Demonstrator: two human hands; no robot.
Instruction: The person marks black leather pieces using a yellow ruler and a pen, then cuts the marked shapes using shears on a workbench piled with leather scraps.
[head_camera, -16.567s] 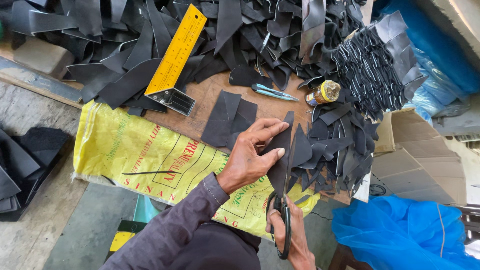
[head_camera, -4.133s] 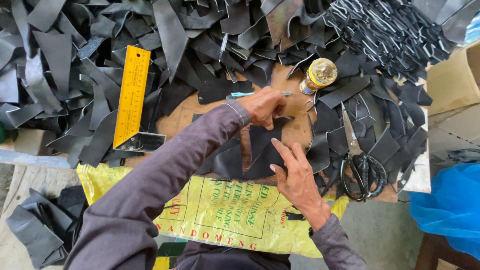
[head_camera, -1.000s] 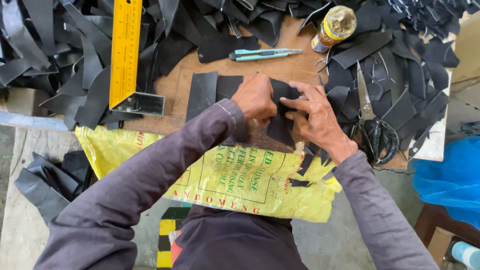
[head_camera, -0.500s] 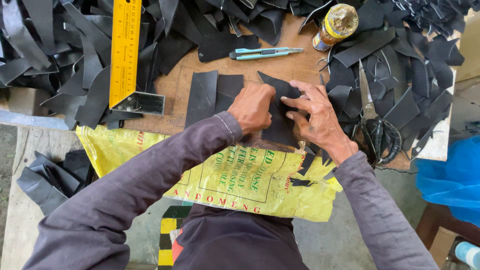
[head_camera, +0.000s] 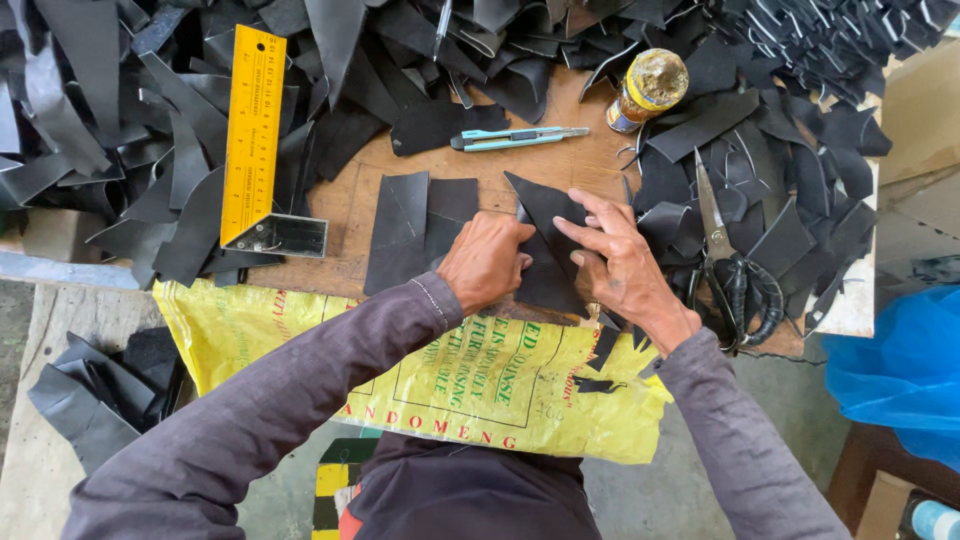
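My left hand (head_camera: 487, 262) and my right hand (head_camera: 620, 268) both press on a black, roughly triangular rubber piece (head_camera: 548, 215) lying on the wooden board (head_camera: 340, 195). The left hand's fingers curl over its left edge. My right hand's fingers lie spread flat on its right side. Two flat black rectangular pieces (head_camera: 415, 225) lie just left of my left hand. Large black scissors (head_camera: 728, 262) rest on the scraps right of my right hand.
A yellow square ruler (head_camera: 252, 140) lies at the left, a light-blue utility knife (head_camera: 515, 138) and a small tin (head_camera: 648, 88) beyond my hands. Black rubber scraps (head_camera: 790, 120) heap around the board. A yellow sack (head_camera: 500, 370) drapes over the near edge; blue plastic (head_camera: 900, 370) sits right.
Over the longer span I put down the scissors and brought both hands onto the black piece. In the last second the hands shifted slightly and the piece turned a little.
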